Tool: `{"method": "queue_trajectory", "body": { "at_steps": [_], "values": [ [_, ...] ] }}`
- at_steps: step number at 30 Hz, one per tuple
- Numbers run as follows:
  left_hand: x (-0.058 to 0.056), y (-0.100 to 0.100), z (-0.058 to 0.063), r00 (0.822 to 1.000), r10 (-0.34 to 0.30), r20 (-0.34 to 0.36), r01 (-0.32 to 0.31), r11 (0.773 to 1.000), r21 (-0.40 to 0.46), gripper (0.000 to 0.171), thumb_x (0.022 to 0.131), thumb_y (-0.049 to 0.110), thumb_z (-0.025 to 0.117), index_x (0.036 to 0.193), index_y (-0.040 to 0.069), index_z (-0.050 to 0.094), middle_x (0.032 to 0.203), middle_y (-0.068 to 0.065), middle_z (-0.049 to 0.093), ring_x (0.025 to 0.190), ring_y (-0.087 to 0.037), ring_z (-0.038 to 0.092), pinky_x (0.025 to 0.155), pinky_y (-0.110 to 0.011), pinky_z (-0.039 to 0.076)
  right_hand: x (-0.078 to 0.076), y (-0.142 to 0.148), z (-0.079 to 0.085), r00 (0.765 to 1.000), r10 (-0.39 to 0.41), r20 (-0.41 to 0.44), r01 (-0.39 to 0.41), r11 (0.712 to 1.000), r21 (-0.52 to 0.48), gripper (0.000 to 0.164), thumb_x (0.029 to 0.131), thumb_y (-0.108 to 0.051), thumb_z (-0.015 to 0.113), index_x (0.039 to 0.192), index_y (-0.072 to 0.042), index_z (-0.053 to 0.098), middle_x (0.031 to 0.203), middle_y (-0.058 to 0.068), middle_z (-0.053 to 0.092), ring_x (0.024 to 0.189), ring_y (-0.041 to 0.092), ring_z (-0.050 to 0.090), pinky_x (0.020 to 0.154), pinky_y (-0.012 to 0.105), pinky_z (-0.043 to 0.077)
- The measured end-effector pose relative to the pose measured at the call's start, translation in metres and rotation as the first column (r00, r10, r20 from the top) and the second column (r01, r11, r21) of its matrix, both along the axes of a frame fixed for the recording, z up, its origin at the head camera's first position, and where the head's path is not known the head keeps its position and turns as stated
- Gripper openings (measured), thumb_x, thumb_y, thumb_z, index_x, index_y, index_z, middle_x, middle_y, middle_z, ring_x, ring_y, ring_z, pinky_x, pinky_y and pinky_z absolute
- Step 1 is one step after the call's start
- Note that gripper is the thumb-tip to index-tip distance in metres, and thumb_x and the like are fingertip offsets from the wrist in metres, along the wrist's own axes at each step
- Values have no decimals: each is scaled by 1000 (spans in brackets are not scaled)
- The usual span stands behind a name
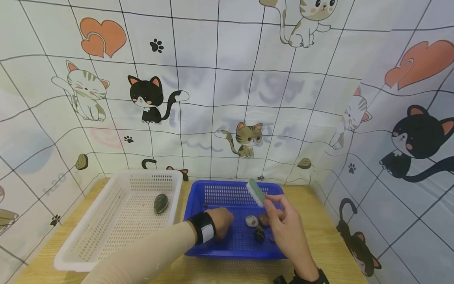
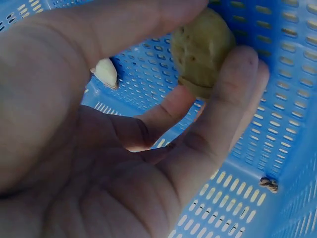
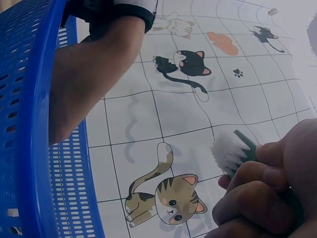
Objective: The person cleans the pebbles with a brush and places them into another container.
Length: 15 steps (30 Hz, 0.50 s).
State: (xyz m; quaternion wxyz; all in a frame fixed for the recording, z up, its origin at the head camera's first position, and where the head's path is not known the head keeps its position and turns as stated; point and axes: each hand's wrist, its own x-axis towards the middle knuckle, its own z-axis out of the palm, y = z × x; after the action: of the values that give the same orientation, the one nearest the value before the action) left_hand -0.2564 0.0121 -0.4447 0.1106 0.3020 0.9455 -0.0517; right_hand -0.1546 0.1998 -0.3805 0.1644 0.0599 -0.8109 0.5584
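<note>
My left hand is down inside the blue basket. In the left wrist view, its thumb and fingers pinch a rounded, yellowish-tan stone or shell with small pits. My right hand is raised over the basket's right side and grips a small scrubbing brush with a green back. The brush's white bristles point away from the fingers in the right wrist view. Near the right hand, a pale shell-like piece, a brown one and a dark striped one lie in the basket.
A white basket stands to the left on the wooden table, with a dark green striped piece inside. A small brown bit lies in the blue basket. Cat-print sheeting rises behind and at both sides.
</note>
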Motion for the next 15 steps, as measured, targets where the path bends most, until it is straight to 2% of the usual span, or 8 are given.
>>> {"method": "queue_trajectory", "body": {
  "at_steps": [4, 8, 12, 15],
  "values": [
    [-3, -2, 0, 1000, -2, 31, 2, 1000, 20, 25, 71, 3, 78, 74, 18, 57, 69, 4, 52, 62, -15, 49, 48, -32, 49, 0, 0, 0, 1000, -7, -1, 7, 1000, 6, 25, 106, -34, 56, 123, -17, 60, 52, -1, 41, 39, 8, 30, 32, 22, 25],
    [-10, -5, 0, 998, -40, 52, 37, 997, 69, 28, 68, 3, 81, 70, 18, 57, 65, 6, 51, 58, -12, 46, 45, -27, 43, -1, 1, -1, 1000, -4, 6, 4, 1000, 5, 26, 106, -35, 56, 124, -17, 59, 52, -1, 41, 39, 8, 30, 31, 23, 26],
    [-22, -8, 2, 995, -59, 82, 45, 986, 158, 31, 66, 9, 88, 71, 17, 59, 65, 7, 54, 56, -10, 49, 43, -24, 43, -6, 4, -9, 1000, -1, 16, 1, 1000, 3, 26, 106, -37, 55, 125, -20, 59, 51, 1, 42, 37, 10, 32, 30, 24, 29],
    [-31, -12, 8, 992, -63, 112, 32, 966, 257, 31, 67, 12, 90, 79, 15, 61, 68, 7, 58, 59, -10, 55, 47, -22, 48, -11, 9, -17, 1000, -9, 29, 8, 1000, 9, 26, 105, -39, 55, 126, -24, 59, 51, 3, 45, 35, 12, 34, 30, 26, 32]
  ]
}}
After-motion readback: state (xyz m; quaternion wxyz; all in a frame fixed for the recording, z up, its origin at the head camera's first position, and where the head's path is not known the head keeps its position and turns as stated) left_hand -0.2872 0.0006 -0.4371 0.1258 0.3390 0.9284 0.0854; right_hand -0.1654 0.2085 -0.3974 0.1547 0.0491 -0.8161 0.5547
